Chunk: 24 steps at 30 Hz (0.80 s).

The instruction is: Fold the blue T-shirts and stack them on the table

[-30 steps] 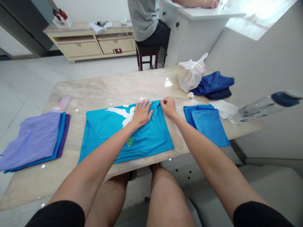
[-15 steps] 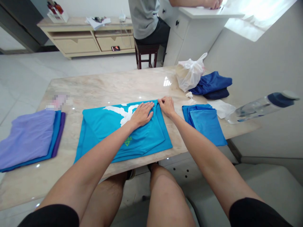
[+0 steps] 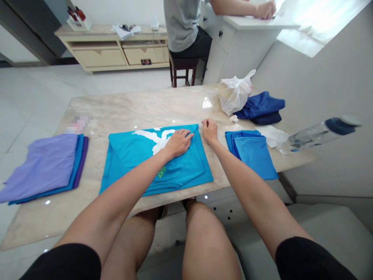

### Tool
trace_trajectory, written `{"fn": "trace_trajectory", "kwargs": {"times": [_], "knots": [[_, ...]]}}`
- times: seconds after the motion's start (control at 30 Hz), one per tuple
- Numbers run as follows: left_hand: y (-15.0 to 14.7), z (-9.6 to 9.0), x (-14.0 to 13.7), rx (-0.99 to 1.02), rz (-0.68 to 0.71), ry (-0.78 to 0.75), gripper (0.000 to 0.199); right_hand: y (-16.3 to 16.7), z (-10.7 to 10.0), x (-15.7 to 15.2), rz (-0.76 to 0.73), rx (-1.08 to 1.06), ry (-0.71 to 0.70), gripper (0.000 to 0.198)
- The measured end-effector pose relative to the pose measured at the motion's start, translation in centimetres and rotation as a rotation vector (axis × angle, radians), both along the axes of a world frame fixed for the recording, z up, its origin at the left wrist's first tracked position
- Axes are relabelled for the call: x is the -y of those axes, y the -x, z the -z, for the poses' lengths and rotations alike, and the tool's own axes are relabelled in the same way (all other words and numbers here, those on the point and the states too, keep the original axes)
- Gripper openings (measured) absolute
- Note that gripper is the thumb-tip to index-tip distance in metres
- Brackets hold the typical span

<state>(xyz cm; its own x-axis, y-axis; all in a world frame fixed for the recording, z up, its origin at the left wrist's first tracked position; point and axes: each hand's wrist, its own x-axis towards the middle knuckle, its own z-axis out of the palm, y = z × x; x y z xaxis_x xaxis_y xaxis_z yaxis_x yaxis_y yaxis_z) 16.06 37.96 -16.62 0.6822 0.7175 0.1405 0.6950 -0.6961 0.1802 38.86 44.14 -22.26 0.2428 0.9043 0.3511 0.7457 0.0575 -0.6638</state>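
A turquoise T-shirt [image 3: 136,155] with a white print and a small green mark lies folded into a rough rectangle in front of me. My left hand [image 3: 179,142] rests on its upper right part, palm down, fingers stretched out over the fabric. Just off the shirt's far right corner is my right hand [image 3: 210,131], its fingers curled together, with no cloth seen in them. Blue folded cloth [image 3: 252,153] lies to the right of that hand. On the left side sits a stack of folded garments, with a lilac one [image 3: 52,161] on top of blue and purple ones.
The marble table [image 3: 140,109] also bears a white plastic bag [image 3: 236,93], dark blue clothing [image 3: 262,109], tissues [image 3: 272,135] and a clear bottle [image 3: 317,135] tilted in view. Beyond it, a person in a grey shirt [image 3: 182,27] sits on a stool [image 3: 184,66] beside a white cabinet [image 3: 236,46].
My right hand has let go of the shirt's far right corner and moved slightly right, away from it. My left hand stays on the shirt. The view has shifted a little.
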Motion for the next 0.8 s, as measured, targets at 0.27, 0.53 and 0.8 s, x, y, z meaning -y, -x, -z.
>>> {"fn": "trace_trajectory", "kwargs": {"times": [0.27, 0.53, 0.8], "knots": [[9.0, -2.4, 9.8, -0.092, -0.198, -0.003, 0.059, 3.6, -2.8, 6.6, -0.337, 0.312, 0.056, 0.064], [18.8, 0.4, 13.1, -0.041, -0.861, 0.076, 0.074, 4.3, -1.5, 8.1, -0.358, 0.475, 0.305, 0.076], [18.4, -2.1, 12.4, -0.165, -0.796, 0.128, 0.070, 3.6, -3.8, 10.2, -0.233, 0.436, 0.297, 0.069]]}}
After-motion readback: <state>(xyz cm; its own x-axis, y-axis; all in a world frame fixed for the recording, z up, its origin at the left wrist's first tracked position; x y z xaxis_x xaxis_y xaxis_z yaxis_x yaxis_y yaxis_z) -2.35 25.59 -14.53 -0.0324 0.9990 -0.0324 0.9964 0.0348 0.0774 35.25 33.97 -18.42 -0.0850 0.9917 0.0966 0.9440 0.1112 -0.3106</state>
